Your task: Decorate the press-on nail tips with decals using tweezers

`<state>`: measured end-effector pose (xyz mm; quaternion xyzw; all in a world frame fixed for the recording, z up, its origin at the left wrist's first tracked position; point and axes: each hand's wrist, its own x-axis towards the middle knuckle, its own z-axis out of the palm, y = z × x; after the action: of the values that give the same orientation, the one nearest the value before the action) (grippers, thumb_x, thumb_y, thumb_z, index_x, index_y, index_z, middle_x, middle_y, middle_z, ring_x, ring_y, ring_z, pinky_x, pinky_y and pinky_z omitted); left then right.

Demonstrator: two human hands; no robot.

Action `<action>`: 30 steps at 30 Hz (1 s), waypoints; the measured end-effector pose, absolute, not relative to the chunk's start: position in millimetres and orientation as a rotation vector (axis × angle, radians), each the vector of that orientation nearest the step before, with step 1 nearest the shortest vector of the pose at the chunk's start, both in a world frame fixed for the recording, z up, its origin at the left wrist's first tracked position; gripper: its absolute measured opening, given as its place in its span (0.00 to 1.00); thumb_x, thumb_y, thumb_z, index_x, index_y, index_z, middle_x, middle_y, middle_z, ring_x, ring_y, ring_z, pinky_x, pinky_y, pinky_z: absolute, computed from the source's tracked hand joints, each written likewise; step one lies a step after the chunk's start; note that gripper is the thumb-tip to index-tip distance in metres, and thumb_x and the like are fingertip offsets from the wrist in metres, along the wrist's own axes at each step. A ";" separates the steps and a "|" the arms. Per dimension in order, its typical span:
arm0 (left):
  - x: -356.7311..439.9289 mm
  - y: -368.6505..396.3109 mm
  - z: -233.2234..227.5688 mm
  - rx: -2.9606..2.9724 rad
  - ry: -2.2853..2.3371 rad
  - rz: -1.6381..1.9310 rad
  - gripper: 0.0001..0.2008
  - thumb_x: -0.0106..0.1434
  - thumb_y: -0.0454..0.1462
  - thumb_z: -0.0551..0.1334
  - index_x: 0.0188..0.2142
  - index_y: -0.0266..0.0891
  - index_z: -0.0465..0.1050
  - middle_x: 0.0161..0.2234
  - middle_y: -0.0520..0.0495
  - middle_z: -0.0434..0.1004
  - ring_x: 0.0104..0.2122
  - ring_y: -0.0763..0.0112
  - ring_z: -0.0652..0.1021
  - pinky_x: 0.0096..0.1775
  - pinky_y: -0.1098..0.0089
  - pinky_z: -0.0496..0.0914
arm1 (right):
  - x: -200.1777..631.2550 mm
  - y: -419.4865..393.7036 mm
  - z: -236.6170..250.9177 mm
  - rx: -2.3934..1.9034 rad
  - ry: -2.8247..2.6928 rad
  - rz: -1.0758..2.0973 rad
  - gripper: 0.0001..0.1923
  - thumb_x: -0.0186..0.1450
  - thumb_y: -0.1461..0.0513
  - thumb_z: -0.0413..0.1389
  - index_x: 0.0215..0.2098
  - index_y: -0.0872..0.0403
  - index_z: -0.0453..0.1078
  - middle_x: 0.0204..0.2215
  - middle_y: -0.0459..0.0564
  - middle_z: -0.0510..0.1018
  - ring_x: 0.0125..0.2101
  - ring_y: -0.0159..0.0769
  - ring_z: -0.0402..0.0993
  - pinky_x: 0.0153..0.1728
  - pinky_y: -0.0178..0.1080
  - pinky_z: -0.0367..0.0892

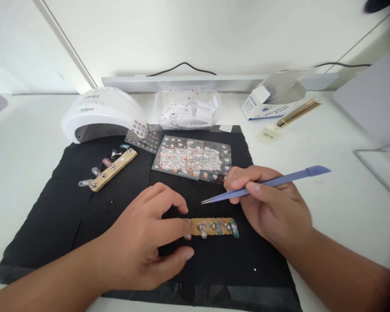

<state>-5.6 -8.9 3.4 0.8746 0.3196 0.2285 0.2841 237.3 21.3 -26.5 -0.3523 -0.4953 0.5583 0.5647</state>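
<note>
My left hand (pixel 146 238) rests over the black mat (pixel 139 186) with its fingers apart. One of its fingertips touches the left part of a wooden strip (pixel 194 226), at a pinkish false nail (pixel 187 237). Further right on that strip, small metal balls sit by more false nails, including a teal patterned one (pixel 235 228) at the end. Between the thumb and fingers of my right hand (pixel 273 203) is a pair of purple tweezers (pixel 279 180). Their fine metal tips hover above the mat, just beyond the strip, apart from it.
Sticker sheets (pixel 191 158) lie at the mat's far side. To the left are a second nail strip (pixel 117 168) and a white nail lamp (pixel 100 104). Behind stand a clear tub (pixel 159 115) of packets, an alcohol pad box (pixel 273 108) and a gold-capped bottle (pixel 268 133).
</note>
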 end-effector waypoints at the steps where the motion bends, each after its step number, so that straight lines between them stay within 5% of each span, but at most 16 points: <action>1: -5.6 -8.7 4.0 2.344 0.857 0.616 0.07 0.61 0.32 0.65 0.40 0.41 0.76 0.45 0.44 0.69 0.41 0.63 0.69 0.44 0.59 0.68 | 237.6 21.2 -26.1 -0.827 -1.164 1.318 0.06 0.61 0.59 0.62 0.28 0.48 0.81 0.20 0.45 0.74 0.23 0.35 0.69 0.27 0.41 0.64; 9: -7.8 -9.8 4.8 2.419 0.858 0.618 0.08 0.61 0.34 0.65 0.41 0.40 0.75 0.46 0.42 0.69 0.43 0.59 0.70 0.45 0.55 0.68 | 238.0 23.1 -25.3 -0.828 -1.164 1.270 0.06 0.61 0.57 0.63 0.28 0.47 0.81 0.19 0.45 0.74 0.23 0.36 0.68 0.28 0.43 0.64; 16: -13.4 0.0 6.5 2.366 1.124 0.973 0.08 0.62 0.31 0.62 0.40 0.40 0.66 0.44 0.45 0.68 0.43 0.65 0.72 0.46 0.62 0.70 | 235.6 27.3 -23.6 -0.761 -1.135 1.173 0.06 0.62 0.58 0.62 0.29 0.48 0.82 0.19 0.47 0.74 0.27 0.38 0.71 0.30 0.42 0.65; 22: -14.8 19.1 0.1 2.351 1.403 0.772 0.05 0.64 0.34 0.60 0.40 0.40 0.66 0.40 0.47 0.69 0.38 0.65 0.72 0.42 0.63 0.70 | 229.9 33.2 -22.2 -0.899 -0.978 1.093 0.06 0.58 0.57 0.63 0.24 0.48 0.77 0.21 0.45 0.75 0.27 0.38 0.71 0.32 0.43 0.68; 30: -2.3 27.1 -6.9 2.210 1.735 0.677 0.22 0.64 0.36 0.60 0.57 0.37 0.64 0.45 0.44 0.71 0.36 0.65 0.76 0.45 0.59 0.72 | 228.7 39.6 -29.8 -0.995 -0.898 1.083 0.07 0.62 0.63 0.58 0.26 0.52 0.75 0.25 0.43 0.77 0.27 0.31 0.73 0.37 0.39 0.68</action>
<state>-2.3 27.1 -6.9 0.7586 0.5956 0.2325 0.1253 228.7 39.6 -29.8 -0.4383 -0.3956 0.4768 0.6512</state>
